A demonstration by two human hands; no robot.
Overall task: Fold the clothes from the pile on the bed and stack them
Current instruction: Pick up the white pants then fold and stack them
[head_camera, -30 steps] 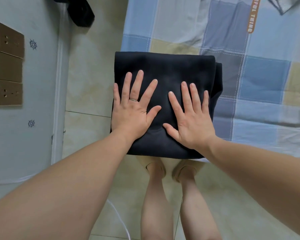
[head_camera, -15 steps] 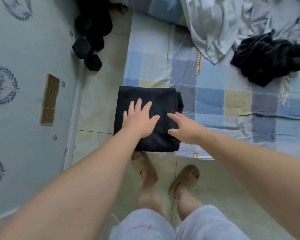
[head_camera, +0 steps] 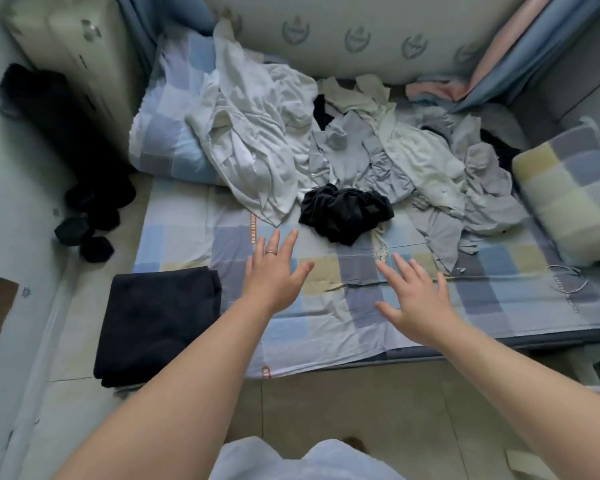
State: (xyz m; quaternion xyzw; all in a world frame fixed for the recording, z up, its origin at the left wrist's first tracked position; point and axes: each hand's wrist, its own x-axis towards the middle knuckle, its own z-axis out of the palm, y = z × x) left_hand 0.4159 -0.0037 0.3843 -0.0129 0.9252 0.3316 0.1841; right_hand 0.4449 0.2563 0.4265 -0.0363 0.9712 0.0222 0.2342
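Note:
A folded black garment lies at the near left corner of the bed, hanging over its edge. Farther back sits the pile of unfolded clothes, pale grey and white, with a crumpled black piece at its front. My left hand, a ring on one finger, hovers over the checked sheet with fingers spread, just short of the black piece. Over the sheet to the right, my right hand is held flat with spread fingers. Both hands hold nothing.
A checked pillow lies at the bed's right side and another at the back left. Dark dumbbells sit on the floor left of the bed, beside a white appliance. Tiled floor runs along the near edge.
Both hands have lifted off the folded black garment and moved right and forward over the sheet toward the pile. The view has tilted up, showing the whole bed.

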